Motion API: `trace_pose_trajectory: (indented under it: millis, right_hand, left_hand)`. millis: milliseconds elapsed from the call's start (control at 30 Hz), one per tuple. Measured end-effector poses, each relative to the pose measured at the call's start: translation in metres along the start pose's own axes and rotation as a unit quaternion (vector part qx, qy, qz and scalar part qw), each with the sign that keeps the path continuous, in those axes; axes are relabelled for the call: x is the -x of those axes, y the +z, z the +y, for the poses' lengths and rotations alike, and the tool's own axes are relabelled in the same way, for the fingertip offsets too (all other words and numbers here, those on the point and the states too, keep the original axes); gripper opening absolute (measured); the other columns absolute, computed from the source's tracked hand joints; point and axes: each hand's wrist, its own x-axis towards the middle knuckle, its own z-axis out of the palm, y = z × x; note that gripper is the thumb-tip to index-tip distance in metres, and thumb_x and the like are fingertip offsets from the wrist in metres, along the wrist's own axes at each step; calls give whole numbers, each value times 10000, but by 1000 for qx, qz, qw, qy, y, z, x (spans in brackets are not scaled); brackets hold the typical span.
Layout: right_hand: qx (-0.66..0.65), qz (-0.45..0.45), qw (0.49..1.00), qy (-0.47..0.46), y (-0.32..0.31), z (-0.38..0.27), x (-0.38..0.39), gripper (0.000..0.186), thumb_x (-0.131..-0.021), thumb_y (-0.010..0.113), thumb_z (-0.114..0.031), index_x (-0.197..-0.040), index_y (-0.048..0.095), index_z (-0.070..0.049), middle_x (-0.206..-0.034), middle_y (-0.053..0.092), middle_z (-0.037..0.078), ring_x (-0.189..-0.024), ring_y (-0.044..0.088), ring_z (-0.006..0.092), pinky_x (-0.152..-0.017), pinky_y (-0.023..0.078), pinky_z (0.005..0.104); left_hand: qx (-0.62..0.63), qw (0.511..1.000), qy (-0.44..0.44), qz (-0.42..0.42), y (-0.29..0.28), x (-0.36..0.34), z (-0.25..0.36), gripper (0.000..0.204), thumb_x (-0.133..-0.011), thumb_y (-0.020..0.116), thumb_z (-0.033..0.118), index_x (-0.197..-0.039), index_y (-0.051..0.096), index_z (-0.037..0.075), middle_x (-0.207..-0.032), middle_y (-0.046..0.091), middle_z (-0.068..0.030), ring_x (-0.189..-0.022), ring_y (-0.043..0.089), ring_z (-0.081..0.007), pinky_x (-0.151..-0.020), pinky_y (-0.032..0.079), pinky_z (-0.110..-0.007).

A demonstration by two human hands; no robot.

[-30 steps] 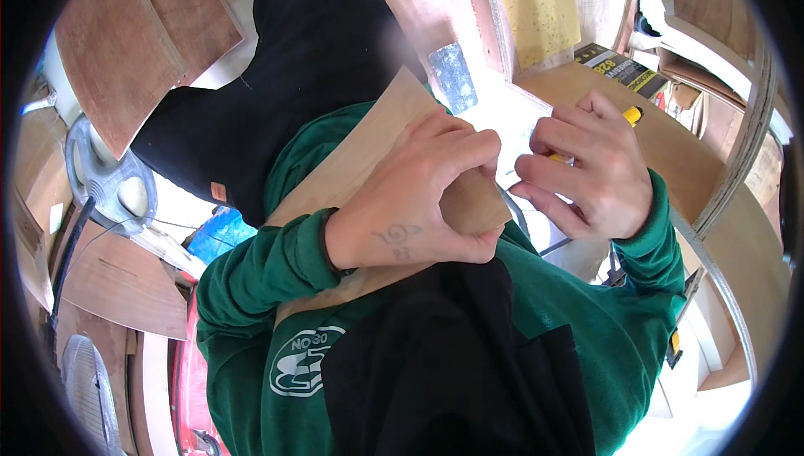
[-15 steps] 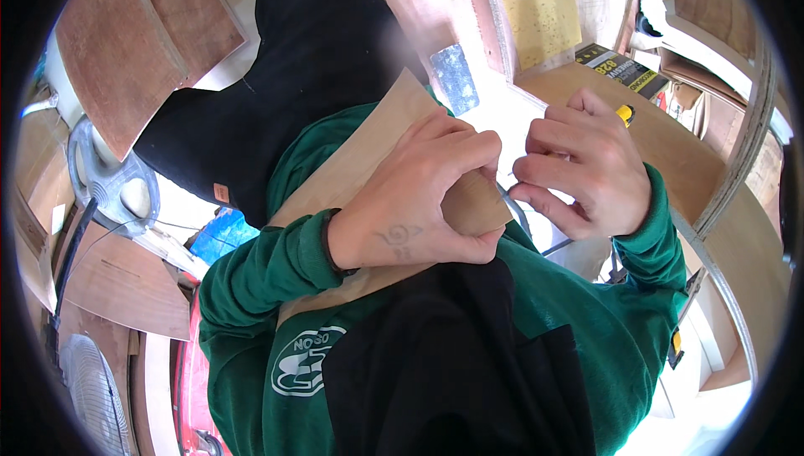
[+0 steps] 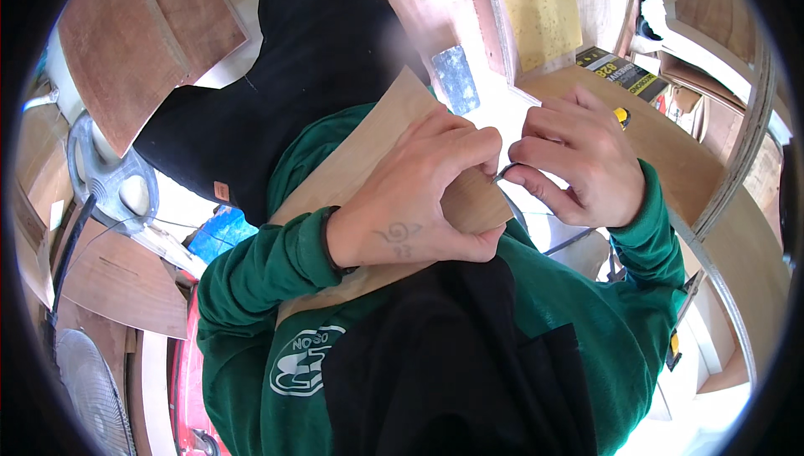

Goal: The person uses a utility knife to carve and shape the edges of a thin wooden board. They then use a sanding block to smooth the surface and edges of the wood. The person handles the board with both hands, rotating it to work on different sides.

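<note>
A long, pale tan sheet of thin wood [image 3: 335, 184] lies slantwise across my lap and against my green sweatshirt. My left hand [image 3: 419, 184] is closed over its right end, fingers along the far edge and thumb at the near edge. The bare end of the wood shows between that thumb and forefinger. Close to the right of this end is my right hand [image 3: 584, 163], its thumb and forefinger pinched together. A small, thin dark piece [image 3: 503, 172] sticks out from the pinch toward the wood's corner; its kind is unclear. Most of it is hidden by the fingers.
To the right stands a plywood shelf [image 3: 670, 142] with a black and yellow box [image 3: 621, 71] on it. A blue flat block [image 3: 455, 79] lies beyond my hands. Curved brown boards [image 3: 117, 46] are at the far left, and a fan [image 3: 90, 389] stands near left.
My right hand has shifted slightly away from my body and to the left, and its pinched fingertips now sit nearer the wood's far corner. My left hand and the wood stay put.
</note>
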Motion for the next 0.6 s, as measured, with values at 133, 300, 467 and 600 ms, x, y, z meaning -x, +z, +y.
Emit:
trace_pose_trajectory:
  millis: [133, 300, 467, 600]
  right_hand:
    - [-51, 5, 999, 3, -1, -3, 4, 143, -791, 739, -163, -800, 627, -73, -751, 543, 55, -695, 562, 247, -600, 383, 365]
    - [-84, 92, 991, 44, 11, -5, 5, 107, -806, 715, -78, -843, 633, -21, -755, 562, 105, -661, 575, 303, -576, 436, 399]
    - [-202, 83, 967, 130, 25, -13, 5, 99, -819, 681, -45, -908, 646, -18, -791, 596, 132, -680, 588, 328, -613, 466, 406]
    - [-275, 82, 949, 132, 27, -14, 3, 93, -820, 654, -35, -913, 649, -31, -831, 611, 124, -720, 608, 333, -641, 476, 397]
  left_hand:
    - [-7, 1000, 10, 6, 0, 0, 1, 437, -626, 794, 151, -988, 569, 54, -982, 547, -95, -987, 501, -300, -935, 405, -378]
    - [1, 1000, 3, 7, -7, 2, -2, 472, -621, 799, 98, -1018, 546, 56, -991, 532, -89, -972, 506, -274, -910, 407, -365]
    - [116, 992, -35, 29, -6, 6, 0, 558, -615, 815, 70, -1083, 512, 61, -1052, 516, -83, -1028, 497, -214, -952, 387, -339]
    - [176, 981, -58, 54, -2, 10, 5, 600, -623, 813, 70, -1136, 503, 44, -1105, 511, -86, -1098, 491, -207, -1008, 359, -337]
